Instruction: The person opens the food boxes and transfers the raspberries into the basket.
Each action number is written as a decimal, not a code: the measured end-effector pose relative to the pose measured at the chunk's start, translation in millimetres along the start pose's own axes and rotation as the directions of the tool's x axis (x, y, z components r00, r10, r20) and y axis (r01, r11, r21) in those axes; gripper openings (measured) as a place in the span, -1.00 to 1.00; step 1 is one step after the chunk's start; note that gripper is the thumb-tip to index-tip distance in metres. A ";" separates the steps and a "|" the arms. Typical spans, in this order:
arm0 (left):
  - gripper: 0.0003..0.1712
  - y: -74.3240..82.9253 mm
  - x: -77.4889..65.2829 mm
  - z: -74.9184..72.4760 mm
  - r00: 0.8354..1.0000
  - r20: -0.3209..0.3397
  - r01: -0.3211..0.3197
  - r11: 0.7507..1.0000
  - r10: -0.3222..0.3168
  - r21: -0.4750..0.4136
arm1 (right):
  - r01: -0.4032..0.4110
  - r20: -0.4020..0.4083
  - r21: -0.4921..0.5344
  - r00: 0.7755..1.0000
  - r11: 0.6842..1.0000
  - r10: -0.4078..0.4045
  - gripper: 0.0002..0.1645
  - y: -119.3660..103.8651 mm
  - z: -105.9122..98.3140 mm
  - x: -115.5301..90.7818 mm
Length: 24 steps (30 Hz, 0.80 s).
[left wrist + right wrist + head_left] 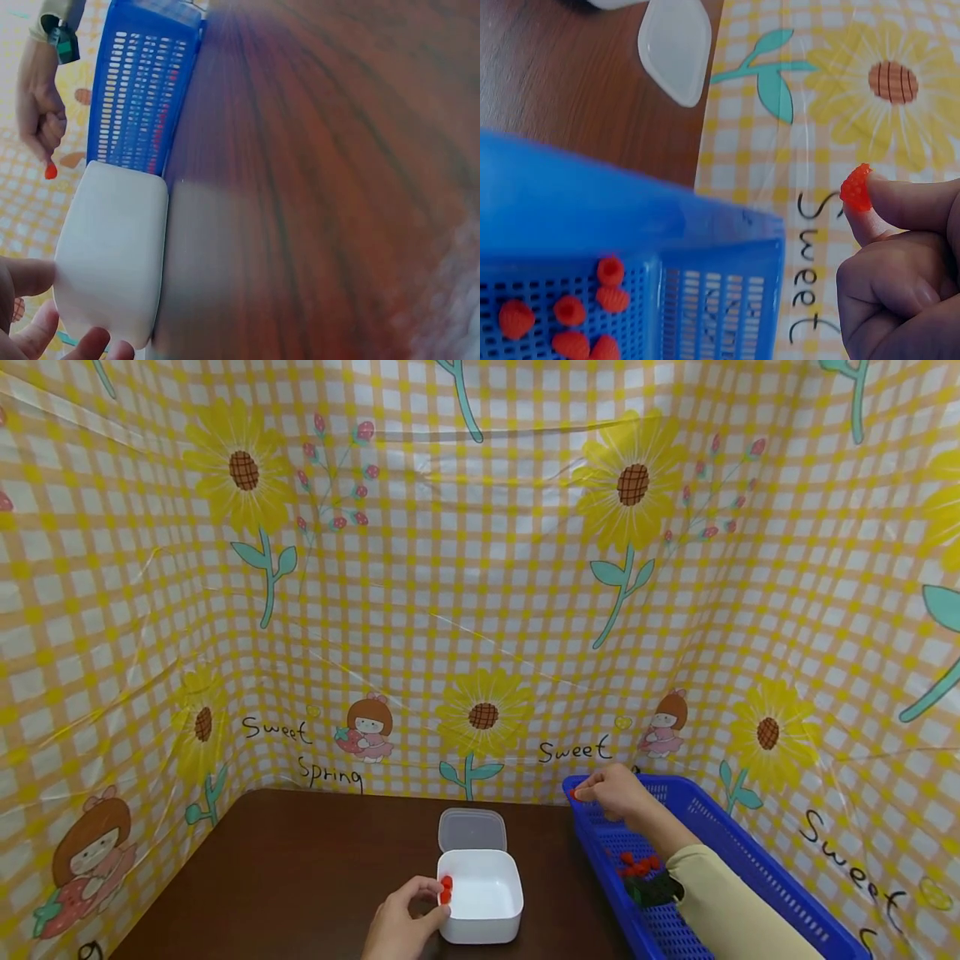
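My right hand (618, 792) pinches a red raspberry (857, 187) between thumb and index finger, above the far left end of the blue basket (600, 877). The right wrist view shows the other fingers folded into the palm. My left hand (401, 920) holds the left side of a white plastic box (480, 930), thumb and fingertips against its wall. A few red raspberries (446, 890) lie inside that box along its left wall. In the left wrist view the box's side (112, 255) faces me and hides its inside.
Loose raspberries (570, 310) lie on the basket's floor. A translucent lid (472, 830) lies on the brown table (330, 852) behind the box. Checked cloth with sunflowers (420, 610) hangs at the back and sides. A dark green object (652, 890) is by the right wrist.
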<state>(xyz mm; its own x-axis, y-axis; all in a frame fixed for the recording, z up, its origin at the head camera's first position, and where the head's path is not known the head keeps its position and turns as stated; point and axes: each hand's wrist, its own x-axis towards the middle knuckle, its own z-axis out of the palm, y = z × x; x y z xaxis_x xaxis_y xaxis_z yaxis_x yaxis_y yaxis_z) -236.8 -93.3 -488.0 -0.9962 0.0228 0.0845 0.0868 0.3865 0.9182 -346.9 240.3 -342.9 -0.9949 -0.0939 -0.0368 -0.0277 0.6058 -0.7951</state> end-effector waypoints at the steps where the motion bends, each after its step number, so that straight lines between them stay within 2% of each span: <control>1: -0.73 0.7 0.7 -0.1 1.000 0.001 -0.002 1.000 0.002 -0.004 | 0.006 -0.002 -0.011 1.000 1.000 -0.006 -0.74 1.9 -3.3 0.1; 13: -0.73 -0.4 1.0 0.9 1.000 0.003 0.015 1.000 -0.015 -0.020 | -0.010 -0.033 -0.074 0.999 0.997 0.008 -0.78 30.3 -25.7 5.4; 19: -0.74 -3.0 0.6 1.1 0.999 0.006 0.035 0.999 -0.035 -0.020 | -0.002 -0.019 -0.073 1.000 0.997 0.001 -0.78 35.2 -29.6 2.7; 24: -0.74 -1.4 3.4 0.3 1.000 -0.006 0.024 1.000 -0.024 0.003 | -0.015 -0.033 -0.073 0.999 0.997 0.013 -0.79 36.6 -33.4 5.0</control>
<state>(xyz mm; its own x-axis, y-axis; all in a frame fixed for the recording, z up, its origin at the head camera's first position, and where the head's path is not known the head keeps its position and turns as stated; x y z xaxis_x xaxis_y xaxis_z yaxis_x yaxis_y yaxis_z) -240.3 -93.6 -489.1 -0.9978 0.0083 0.0652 0.0633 0.3893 0.9189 -356.1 288.5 -351.9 -0.9978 -0.0601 -0.0275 -0.0193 0.6631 -0.7483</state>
